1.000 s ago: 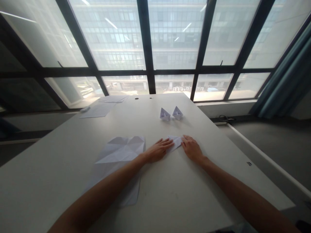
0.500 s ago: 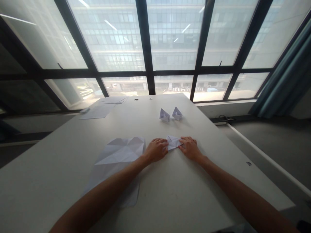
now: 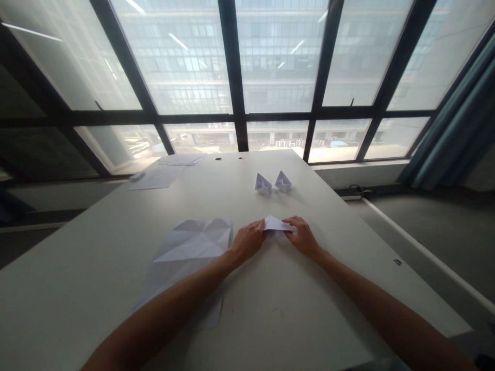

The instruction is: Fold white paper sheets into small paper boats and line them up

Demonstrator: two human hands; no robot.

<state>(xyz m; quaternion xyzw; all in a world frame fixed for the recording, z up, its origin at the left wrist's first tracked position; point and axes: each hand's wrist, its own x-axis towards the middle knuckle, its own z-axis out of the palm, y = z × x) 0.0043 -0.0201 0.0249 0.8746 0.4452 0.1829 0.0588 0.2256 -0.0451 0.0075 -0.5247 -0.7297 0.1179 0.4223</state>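
left hand (image 3: 248, 241), right hand (image 3: 303, 237): fingers (image 3: 259, 225) gripping folded paper (image 3: 275, 223); two pointed paper shapes (image 3: 283, 182) beyond

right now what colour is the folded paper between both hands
The folded paper is white, seen in the head view.

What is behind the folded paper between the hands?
Two paper boats stand farther back on the white table. The patch directly behind the folded paper is covered from view.

Above the white table (image 3: 294, 319), the left hand (image 3: 249, 240) and right hand (image 3: 302, 236) were bare, as were the left forearm (image 3: 174, 304) and right forearm (image 3: 371, 293), both broader toward the table's near side and tapering smoothly to slimmer wrists (image 3: 319, 254).
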